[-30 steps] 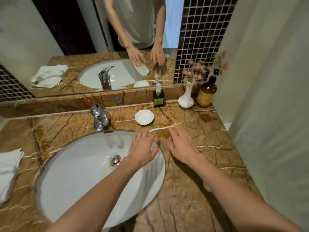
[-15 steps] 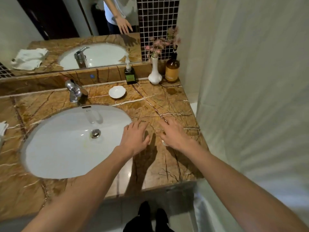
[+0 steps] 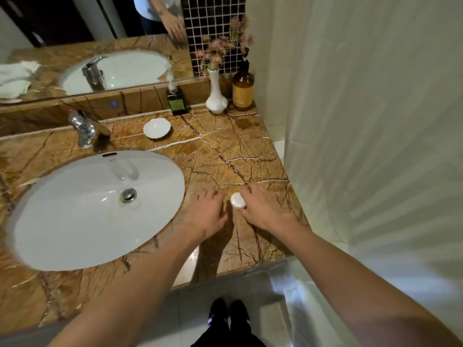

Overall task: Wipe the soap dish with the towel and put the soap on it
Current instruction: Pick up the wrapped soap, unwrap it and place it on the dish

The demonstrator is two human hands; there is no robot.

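A small round white soap [image 3: 237, 200] is on the brown marble counter [image 3: 245, 151] near its front right part. My right hand [image 3: 263, 209] has its fingers closed around the soap's right side. My left hand [image 3: 209, 212] rests just left of it, fingers spread on the counter, holding nothing. The white shell-shaped soap dish [image 3: 157, 128] stands empty at the back of the counter, right of the tap [image 3: 84, 128]. The towel itself is out of frame; only its reflection [image 3: 15, 78] shows in the mirror at the far left.
A white oval sink [image 3: 95, 209] fills the left of the counter. At the back stand a dark green pump bottle [image 3: 176, 101], a white vase with pink flowers [image 3: 216, 96] and an amber bottle [image 3: 243, 88]. A pale shower curtain [image 3: 375, 121] hangs on the right.
The view has pulled back and tilted down. Both hands moved toward the counter's front right; the right hand has closed on the soap, which was hidden under it before.
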